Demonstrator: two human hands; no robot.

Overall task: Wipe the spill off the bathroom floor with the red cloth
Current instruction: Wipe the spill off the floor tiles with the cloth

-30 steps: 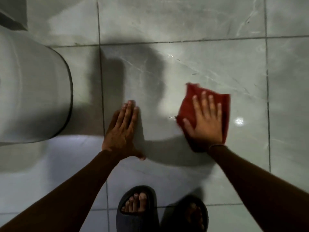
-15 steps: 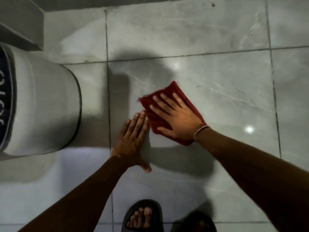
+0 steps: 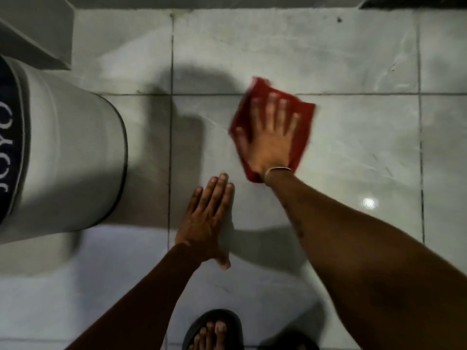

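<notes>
Red cloth, one, under flat right hand

Open floor tiles right and far, white bucket blocking left, what looks like a wall base closing the far edge

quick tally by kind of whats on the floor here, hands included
hand: 2, left hand flat on the tile, right hand pressing the cloth
red cloth: 1
grey bucket: 1
dark sandal: 1 clearly in view
total: 5
</notes>
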